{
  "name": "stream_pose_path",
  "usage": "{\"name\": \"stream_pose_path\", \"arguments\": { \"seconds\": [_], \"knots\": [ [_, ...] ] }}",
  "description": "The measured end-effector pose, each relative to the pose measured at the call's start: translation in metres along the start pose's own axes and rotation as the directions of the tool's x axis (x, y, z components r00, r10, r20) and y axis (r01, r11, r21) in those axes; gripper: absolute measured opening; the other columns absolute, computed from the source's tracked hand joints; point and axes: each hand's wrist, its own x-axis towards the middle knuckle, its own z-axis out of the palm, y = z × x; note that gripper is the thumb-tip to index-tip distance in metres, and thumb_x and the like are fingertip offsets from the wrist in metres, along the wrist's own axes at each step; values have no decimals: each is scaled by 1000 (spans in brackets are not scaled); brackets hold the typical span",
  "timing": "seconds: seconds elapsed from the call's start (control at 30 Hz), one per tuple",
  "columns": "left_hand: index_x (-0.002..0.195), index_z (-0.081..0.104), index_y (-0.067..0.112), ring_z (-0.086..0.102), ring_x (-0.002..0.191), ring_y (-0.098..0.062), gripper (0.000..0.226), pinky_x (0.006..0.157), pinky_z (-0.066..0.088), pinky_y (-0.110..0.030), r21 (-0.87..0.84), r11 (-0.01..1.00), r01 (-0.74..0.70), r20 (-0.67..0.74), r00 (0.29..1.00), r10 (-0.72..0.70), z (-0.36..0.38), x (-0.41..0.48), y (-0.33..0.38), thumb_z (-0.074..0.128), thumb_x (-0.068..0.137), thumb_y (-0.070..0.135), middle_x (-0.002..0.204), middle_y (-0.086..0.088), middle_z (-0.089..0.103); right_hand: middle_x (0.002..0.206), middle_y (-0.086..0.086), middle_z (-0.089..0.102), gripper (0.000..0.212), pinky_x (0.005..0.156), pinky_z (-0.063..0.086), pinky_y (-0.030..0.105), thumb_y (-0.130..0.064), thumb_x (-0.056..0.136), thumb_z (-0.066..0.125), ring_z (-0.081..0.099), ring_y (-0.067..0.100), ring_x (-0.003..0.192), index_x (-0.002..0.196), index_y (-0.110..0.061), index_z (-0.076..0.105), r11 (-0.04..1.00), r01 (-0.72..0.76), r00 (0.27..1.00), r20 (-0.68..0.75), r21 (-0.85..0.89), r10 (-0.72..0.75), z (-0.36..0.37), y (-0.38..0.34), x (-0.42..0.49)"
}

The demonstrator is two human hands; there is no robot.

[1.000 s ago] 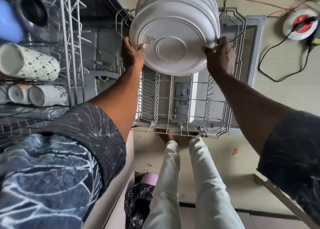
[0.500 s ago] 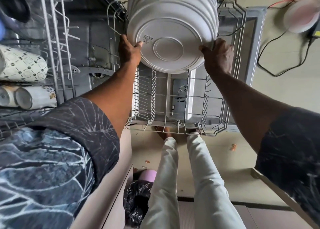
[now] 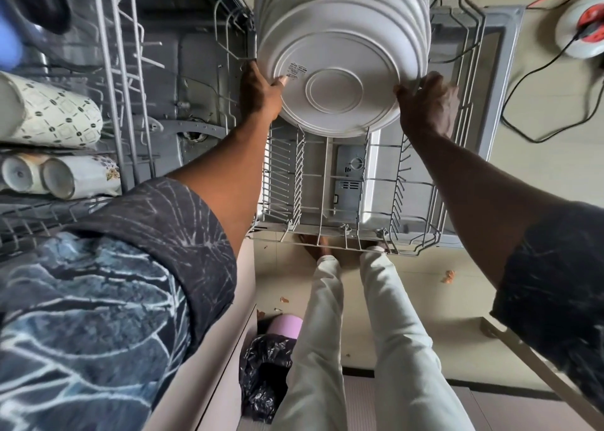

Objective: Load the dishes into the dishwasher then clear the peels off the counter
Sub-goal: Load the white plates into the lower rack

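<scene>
White plates (image 3: 340, 58) stand on edge in the pulled-out lower rack (image 3: 327, 202), the nearest one gripped at its rim by the left hand (image 3: 261, 95) and right hand (image 3: 428, 104). If it misses a slot between the tines, I reckon it could tip and knock its neighbours.

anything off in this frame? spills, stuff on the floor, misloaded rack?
Yes: orange peel scraps lie on the floor beside the pulled-out lower rack, with smaller bits near the black bin bag. The plates stand in a neat row, with the left hand and right hand on the nearest.
</scene>
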Motion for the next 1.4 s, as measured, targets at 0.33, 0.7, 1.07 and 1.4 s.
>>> {"name": "stream_pose_path", "arguments": {
  "seconds": [0.33, 0.7, 1.07, 1.4],
  "knots": [
    [157, 18, 4, 43, 141, -29, 72, 112, 38, -34, 103, 994, -24, 39, 999, 20, -1, -3, 5, 52, 103, 38, 158, -16, 38, 119, 16, 64, 46, 79, 42, 34, -47, 92, 62, 59, 31, 110, 118, -9, 64, 991, 16, 998, -58, -133, -24, -3, 3, 8],
    [153, 31, 2, 36, 140, -32, 71, 113, 32, -39, 349, 896, -275, 100, 961, 256, 10, -79, 1, 48, 102, 48, 154, -19, 38, 115, 19, 66, 28, 83, 46, 39, -26, 96, 59, 61, 36, 107, 114, -7, 69, 861, 449, 891, 198, -238, -409, -26, 11, -41],
    [140, 52, 1, 45, 138, -36, 85, 115, 35, -47, 407, 807, -427, 208, 904, 373, -68, -246, 24, 18, 95, 64, 145, -20, 52, 141, 13, 48, 48, 100, 39, 48, -31, 95, 57, 43, 36, 127, 138, -12, 50, 764, 573, 809, 350, -296, -471, -94, 3, -165],
    [155, 32, 7, 21, 153, -28, 70, 123, 16, -42, 443, 828, -343, 69, 934, 350, -187, -365, 35, 31, 103, 55, 163, -12, 29, 157, 14, 39, 59, 112, 34, 54, -27, 94, 60, 35, 39, 143, 149, -11, 44, 616, 732, 681, 319, -290, -659, -183, -45, -268]
  ]
}}
